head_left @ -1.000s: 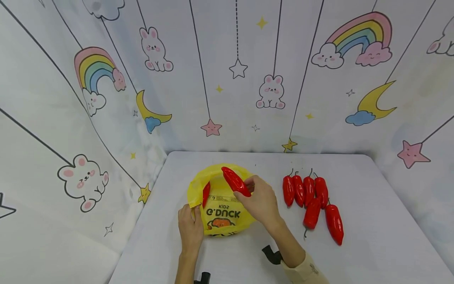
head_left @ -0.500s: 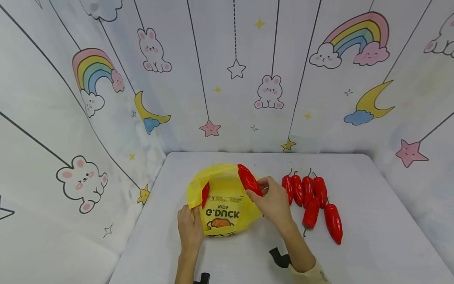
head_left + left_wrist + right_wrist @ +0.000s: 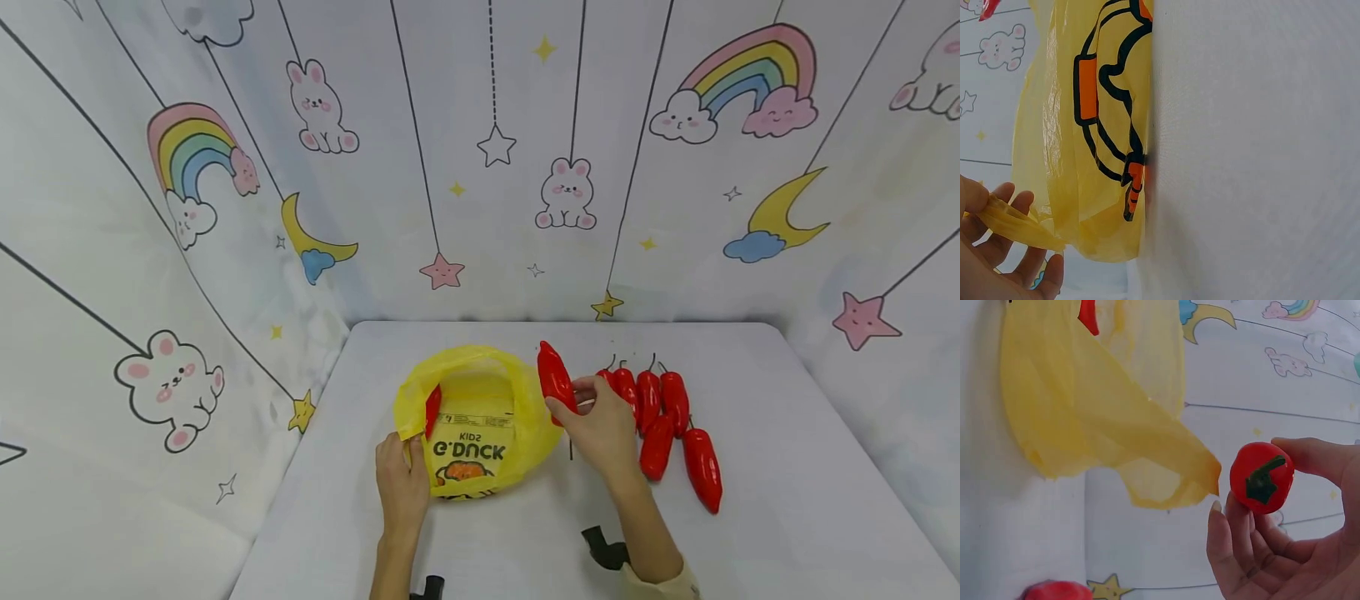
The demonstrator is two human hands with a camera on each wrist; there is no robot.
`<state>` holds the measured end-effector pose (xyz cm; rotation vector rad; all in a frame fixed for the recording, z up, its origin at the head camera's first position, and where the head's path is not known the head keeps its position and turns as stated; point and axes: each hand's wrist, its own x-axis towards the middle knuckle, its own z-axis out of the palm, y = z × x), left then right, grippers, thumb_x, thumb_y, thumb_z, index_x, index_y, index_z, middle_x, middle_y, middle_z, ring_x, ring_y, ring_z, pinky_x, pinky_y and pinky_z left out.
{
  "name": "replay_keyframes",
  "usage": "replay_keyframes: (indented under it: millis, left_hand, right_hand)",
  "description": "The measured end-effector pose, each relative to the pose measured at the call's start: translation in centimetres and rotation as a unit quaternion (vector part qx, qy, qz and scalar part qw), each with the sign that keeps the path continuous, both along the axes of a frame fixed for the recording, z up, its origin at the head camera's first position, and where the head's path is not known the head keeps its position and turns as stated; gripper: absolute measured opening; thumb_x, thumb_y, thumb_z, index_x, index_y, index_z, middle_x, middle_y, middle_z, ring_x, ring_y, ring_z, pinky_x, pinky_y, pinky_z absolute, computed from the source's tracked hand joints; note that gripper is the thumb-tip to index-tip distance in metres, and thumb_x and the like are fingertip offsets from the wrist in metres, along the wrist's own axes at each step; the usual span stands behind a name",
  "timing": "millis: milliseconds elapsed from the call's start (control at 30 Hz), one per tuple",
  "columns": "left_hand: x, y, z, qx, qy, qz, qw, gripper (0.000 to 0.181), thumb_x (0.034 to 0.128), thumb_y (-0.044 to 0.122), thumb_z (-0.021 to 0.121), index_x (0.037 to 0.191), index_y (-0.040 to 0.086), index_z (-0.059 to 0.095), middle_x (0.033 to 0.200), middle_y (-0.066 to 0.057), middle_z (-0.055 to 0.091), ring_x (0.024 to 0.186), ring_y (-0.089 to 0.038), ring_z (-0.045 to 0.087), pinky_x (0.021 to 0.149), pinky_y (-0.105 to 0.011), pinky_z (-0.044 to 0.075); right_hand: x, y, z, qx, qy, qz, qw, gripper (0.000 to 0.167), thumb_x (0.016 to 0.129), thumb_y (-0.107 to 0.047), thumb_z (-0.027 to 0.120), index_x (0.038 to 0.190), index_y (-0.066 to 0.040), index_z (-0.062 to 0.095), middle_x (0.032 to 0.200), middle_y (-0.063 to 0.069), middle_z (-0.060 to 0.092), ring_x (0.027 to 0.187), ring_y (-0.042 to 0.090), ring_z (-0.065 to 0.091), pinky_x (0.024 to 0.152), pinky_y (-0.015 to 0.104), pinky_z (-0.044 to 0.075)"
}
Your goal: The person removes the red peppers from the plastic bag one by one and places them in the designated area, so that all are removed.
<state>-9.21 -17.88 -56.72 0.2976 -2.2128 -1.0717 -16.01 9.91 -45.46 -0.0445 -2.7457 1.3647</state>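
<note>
A yellow plastic bag [image 3: 536, 425] printed with a duck brand stands with its mouth wide on the white table. My left hand [image 3: 402, 479] pinches the near left edge of its rim, and the left wrist view shows the bunched film between thumb and fingers. Inside the bag, one red chili pepper [image 3: 432, 410] shows at the left side. Just right of the bag, my right hand [image 3: 602, 429] holds another red chili pepper [image 3: 553, 373] up, tilted, between thumb and fingers. Its green stem end [image 3: 1261, 487] faces the right wrist camera.
Several red chili peppers [image 3: 675, 402] lie in a cluster on the right of the table, some partly behind my right hand. The nearest pepper [image 3: 702, 468] lies at the right of the group. A patterned cloth wall [image 3: 390, 208] rises behind the table [image 3: 795, 500].
My right hand has carried its chili pepper rightward, from over the bag's mouth to beside the bag, turning it more upright. The left hand keeps its place on the rim.
</note>
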Motion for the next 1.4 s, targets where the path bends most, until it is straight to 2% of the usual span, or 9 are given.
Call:
replay_keyframes:
  millis: [333, 633, 1033, 1267, 1400]
  left_hand:
    - [0.0, 0.0, 0.0, -0.009, 0.003, 0.0, 1.0, 0.009, 0.1034, 0.005, 0.061, 0.11, 0.0, 0.065, 0.092, -0.006, 0.061, 0.094, -0.022, 0.051, 0.078, -0.033, 0.038]
    - [-0.1, 0.0, -0.1, -0.007, 0.0, -0.002, 1.0, 0.009, 0.1034, 0.005, 0.062, 0.111, 0.001, 0.065, 0.094, -0.006, 0.061, 0.095, -0.023, 0.052, 0.08, -0.035, 0.039]
    - [-0.1, 0.0, 0.0, -0.006, -0.001, -0.007, 1.0, 0.01, 0.1039, 0.005, 0.061, 0.111, 0.0, 0.065, 0.092, -0.006, 0.061, 0.094, -0.023, 0.051, 0.079, -0.033, 0.039]
    - [-0.2, 0.0, -0.1, -0.008, 0.005, -0.009, 0.9999, 0.01, 0.1033, 0.004, 0.062, 0.112, 0.0, 0.066, 0.092, -0.007, 0.062, 0.093, -0.022, 0.051, 0.079, -0.033, 0.039]
    - [-0.2, 0.1, -0.2, -0.006, 0.007, -0.011, 0.9999, 0.009, 0.1033, 0.004, 0.062, 0.111, 0.001, 0.066, 0.091, -0.006, 0.061, 0.093, -0.021, 0.051, 0.079, -0.032, 0.039]
  right_hand:
    - [-0.1, 2.2, -1.5, 0.012, 0.022, -0.034, 0.9991, 0.062, 0.088, -0.045, 0.082, 0.13, -0.006, 0.059, 0.115, 0.016, 0.07, 0.096, 0.032, 0.067, 0.073, 0.043, 0.062]
    - [-0.2, 4.0, -3.3, 0.026, 0.01, -0.062, 0.9976, 0.065, 0.086, -0.046, 0.083, 0.13, -0.005, 0.058, 0.117, 0.018, 0.068, 0.1, 0.034, 0.065, 0.074, 0.045, 0.061]
    - [-0.1, 5.7, -5.8, 0.041, -0.006, -0.106, 0.9935, 0.061, 0.084, -0.037, 0.085, 0.125, 0.0, 0.058, 0.111, 0.022, 0.069, 0.091, 0.035, 0.067, 0.07, 0.047, 0.061]
    - [0.2, 6.4, -7.2, 0.059, -0.01, -0.103, 0.9929, 0.061, 0.084, -0.037, 0.084, 0.121, 0.005, 0.059, 0.105, 0.024, 0.072, 0.084, 0.035, 0.069, 0.067, 0.047, 0.061]
    - [0.6, 6.6, -7.8, 0.063, -0.004, -0.116, 0.9912, 0.059, 0.083, -0.034, 0.085, 0.119, 0.006, 0.06, 0.102, 0.025, 0.072, 0.079, 0.034, 0.069, 0.061, 0.044, 0.059]
